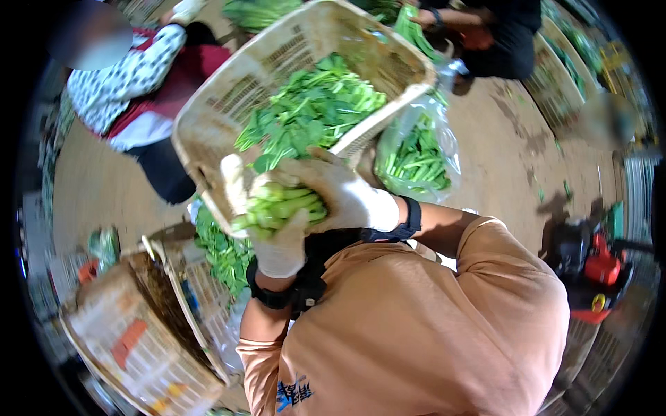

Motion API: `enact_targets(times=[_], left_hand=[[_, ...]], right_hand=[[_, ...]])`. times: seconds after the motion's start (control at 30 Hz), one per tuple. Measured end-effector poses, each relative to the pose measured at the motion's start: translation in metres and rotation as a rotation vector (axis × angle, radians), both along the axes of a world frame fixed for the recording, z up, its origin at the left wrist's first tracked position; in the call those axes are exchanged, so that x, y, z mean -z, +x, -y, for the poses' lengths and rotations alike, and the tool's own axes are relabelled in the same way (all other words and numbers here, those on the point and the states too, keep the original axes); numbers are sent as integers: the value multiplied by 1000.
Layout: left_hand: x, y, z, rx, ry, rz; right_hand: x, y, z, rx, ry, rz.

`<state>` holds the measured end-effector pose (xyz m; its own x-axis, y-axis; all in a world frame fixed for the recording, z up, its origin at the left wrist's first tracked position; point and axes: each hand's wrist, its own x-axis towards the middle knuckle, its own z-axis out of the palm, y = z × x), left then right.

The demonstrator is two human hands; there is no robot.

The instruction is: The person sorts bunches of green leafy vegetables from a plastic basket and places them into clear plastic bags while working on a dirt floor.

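A bunch of leafy green vegetables is held between my two white-gloved hands, its pale cut stem ends facing me. My left hand wraps it from the near left side, fingers curled round the stems. From the right, my right hand closes over the bunch. Both hands are at the near edge of a large off-white plastic basket. Inside that basket lies a loose heap of the same greens. The leafy end of the held bunch is mostly hidden by my gloves.
A clear plastic bag of greens stands right of the basket. More greens and a stained basket are at lower left. One person sits at left; another person's hand holds greens at top right. A red-and-black machine stands far right.
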<state>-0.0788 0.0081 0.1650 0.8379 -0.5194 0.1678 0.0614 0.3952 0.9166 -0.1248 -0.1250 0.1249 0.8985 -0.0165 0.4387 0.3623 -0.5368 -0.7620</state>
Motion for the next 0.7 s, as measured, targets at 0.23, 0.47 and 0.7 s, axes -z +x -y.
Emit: enact_targets(times=[0.23,0.47,0.7], left_hand=[[67,-24,113,591,143,300],[190,-39,152,937,1060,1338],[242,-35,160,1449,1235,1461]], right_hand=[[74,-129,67,384,879,-116],[194,-184,176,572,1073,-856],[275,-128,282,762,652,-1305]])
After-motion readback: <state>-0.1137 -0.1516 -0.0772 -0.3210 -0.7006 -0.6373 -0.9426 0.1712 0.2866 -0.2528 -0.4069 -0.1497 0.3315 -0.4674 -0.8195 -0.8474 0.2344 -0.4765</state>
